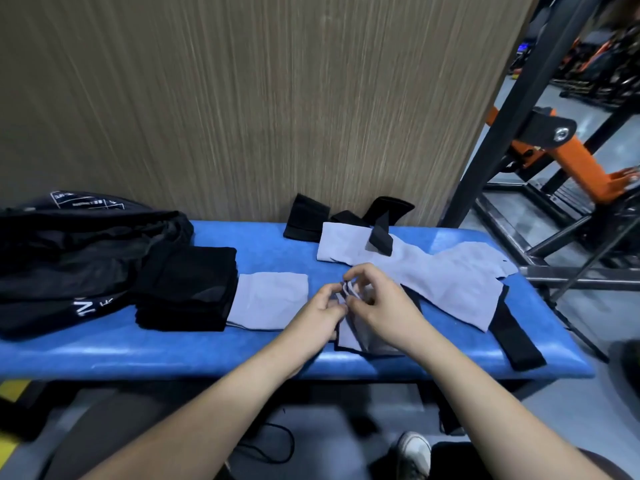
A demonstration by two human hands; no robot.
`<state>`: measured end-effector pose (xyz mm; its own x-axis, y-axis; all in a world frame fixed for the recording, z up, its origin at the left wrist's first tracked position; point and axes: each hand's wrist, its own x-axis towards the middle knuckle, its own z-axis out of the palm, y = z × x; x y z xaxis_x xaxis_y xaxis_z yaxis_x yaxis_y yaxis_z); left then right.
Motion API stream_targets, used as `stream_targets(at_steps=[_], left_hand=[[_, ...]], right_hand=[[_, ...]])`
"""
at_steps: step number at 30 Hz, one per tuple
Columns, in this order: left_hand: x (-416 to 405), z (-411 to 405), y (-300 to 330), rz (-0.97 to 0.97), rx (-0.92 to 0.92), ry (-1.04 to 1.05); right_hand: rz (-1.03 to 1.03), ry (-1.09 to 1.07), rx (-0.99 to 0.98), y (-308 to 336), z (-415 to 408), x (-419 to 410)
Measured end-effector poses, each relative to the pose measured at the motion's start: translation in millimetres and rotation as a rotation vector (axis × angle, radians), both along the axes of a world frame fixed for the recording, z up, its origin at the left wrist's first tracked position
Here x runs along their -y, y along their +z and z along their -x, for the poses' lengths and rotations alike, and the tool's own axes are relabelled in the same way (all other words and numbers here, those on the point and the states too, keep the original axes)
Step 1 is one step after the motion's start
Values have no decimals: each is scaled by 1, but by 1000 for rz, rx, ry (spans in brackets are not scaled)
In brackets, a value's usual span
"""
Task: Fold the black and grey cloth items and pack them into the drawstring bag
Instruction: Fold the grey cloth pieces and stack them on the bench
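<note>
Grey cloth (349,332) with a black edge lies under both hands on the blue bench (173,355); the left hand (320,315) and right hand (377,303) pinch its bunched top between curled fingers. Left of the hands sit a folded stack (187,289) and the black bag (76,251).
</note>
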<state>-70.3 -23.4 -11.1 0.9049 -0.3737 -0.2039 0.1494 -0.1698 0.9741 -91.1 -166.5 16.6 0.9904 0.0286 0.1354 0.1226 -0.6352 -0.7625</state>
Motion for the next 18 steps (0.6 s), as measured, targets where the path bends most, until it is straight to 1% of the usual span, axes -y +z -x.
stream_targets(at_steps=[1,2,4,6,8,9,12,13,14,15,18], left_hand=[[-1,0,0,42,-32,15],[-1,1,-1,67,-54,25],[-6,2,-2,54,-59,25],[-9,2,-1,26,-25,25],[-8,4,2,47,28,33],[-7,5,5,65,61,39],[-8,3,11,132,119,58],[-10,3,16,166,134,64],[-11,1,19,191,148,70],[-13,1,25,220,169,74],[-23,1,37,256,224,124]], right_hand=[[-29,10,-32,1,0,-2],[-100,18,-68,2,1,-3],[-280,24,-133,5,3,-2],[-384,6,-164,9,4,3],[-426,-40,-155,13,4,11],[-409,-78,-120,13,4,16],[-174,-237,26,9,1,35],[-150,-261,31,9,1,41],[-201,-261,-2,10,1,45],[-302,-238,-61,11,2,46],[-605,-97,-220,18,3,36]])
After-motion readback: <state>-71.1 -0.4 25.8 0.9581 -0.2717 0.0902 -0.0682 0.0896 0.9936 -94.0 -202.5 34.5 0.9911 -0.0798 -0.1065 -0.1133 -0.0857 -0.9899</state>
